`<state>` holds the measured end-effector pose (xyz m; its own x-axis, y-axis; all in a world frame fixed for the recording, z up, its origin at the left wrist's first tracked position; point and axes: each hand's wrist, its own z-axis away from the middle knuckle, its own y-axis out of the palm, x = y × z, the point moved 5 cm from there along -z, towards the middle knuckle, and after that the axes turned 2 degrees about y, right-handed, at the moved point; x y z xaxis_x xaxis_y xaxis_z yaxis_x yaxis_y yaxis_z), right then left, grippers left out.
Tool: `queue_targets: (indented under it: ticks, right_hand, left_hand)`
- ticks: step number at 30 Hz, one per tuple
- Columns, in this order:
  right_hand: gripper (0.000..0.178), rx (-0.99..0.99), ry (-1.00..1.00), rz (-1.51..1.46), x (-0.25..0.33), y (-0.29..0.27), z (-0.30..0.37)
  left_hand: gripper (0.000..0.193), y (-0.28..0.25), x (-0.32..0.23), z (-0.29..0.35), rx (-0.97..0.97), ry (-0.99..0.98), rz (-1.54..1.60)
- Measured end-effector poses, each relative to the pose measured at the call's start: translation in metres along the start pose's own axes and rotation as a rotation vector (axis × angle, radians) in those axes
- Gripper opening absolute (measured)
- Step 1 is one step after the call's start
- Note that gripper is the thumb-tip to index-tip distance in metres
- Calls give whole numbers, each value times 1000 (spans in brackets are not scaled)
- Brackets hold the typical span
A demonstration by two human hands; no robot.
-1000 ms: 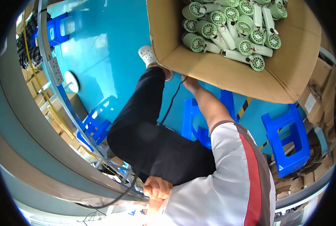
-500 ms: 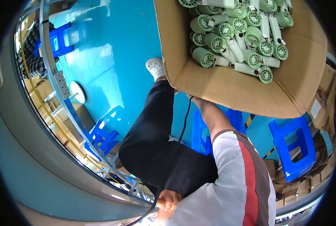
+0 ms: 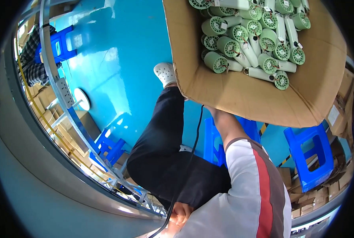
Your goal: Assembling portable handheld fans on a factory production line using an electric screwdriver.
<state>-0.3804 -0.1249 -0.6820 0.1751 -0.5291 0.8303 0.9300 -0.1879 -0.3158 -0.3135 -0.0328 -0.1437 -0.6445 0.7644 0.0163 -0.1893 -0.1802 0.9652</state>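
Observation:
My right arm, in a grey sleeve with red and brown bands, reaches up to a cardboard box. The forearm passes under the box's near edge, which hides my right hand and its fingers. Inside the box lie many pale green parts with slotted round ends, handle-like stems and small wires. My left hand rests low by my thigh with its fingers curled; what they hold, if anything, is hidden. A black cable runs down past the left hand.
Blue plastic stools stand right, left and far left; another is partly behind my forearm. A metal frame carries a power strip. Cardboard boxes are piled at the right. A person in checked clothing is at far left.
The box and my legs appear slightly lower and further right in the view. Less of my right hand shows at the box's edge. My left hand stays curled by my thigh.

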Motion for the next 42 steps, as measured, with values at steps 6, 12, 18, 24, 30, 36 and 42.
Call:
queue_targets:
  ticks: [6,12,18,24,30,36,42]
  right_hand:
    - [22,51,35,-53,-12,-5,23]
    - [22,92,48,-140,-8,6,31]
    - [22,125,50,-229,0,16,24]
    - [22,164,59,-305,-2,21,27]
    - [22,201,53,-381,-3,32,21]
    - [22,251,55,-457,-7,50,17]
    - [22,293,78,-523,-29,63,23]
  left_hand:
    - [54,-11,-5,-11,375,-9,-2]
    - [44,-11,-5,-10,247,-23,4]
    - [36,-12,-2,-4,285,-35,31]
    - [39,-15,-4,-14,350,-38,49]
    - [42,-19,-1,-6,403,-13,45]
    - [43,-20,-3,-5,441,35,28]
    - [44,-19,1,-12,480,5,17]
